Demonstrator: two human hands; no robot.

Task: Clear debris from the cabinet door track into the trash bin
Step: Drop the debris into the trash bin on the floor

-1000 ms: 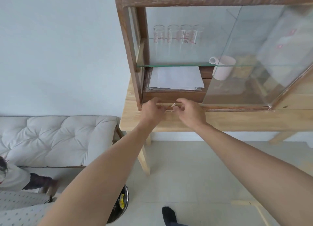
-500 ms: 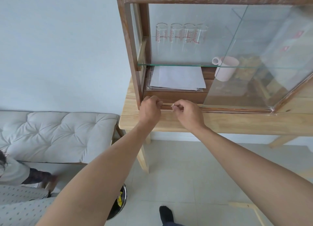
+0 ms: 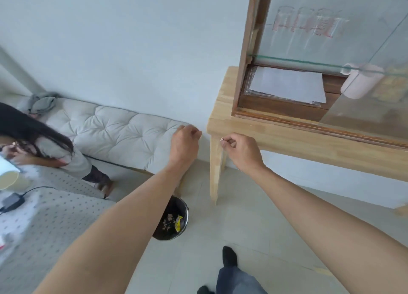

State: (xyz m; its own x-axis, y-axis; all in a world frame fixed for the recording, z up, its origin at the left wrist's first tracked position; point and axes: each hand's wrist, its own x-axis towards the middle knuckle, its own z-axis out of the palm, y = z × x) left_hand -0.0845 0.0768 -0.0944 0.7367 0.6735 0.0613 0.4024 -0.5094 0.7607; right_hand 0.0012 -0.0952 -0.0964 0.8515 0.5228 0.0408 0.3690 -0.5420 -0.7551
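Pinched a tiny pale crumb of debris (image 3: pixel 222 139) in right hand (image 3: pixel 240 149) — left hand (image 3: pixel 184 143) curled, maybe empty — next, over to round black trash bin (image 3: pixel 185 222), drop.

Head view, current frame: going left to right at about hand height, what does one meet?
Seated person → cushioned bench → left hand, closed → right hand, pinching a small pale bit of debris → wooden table.
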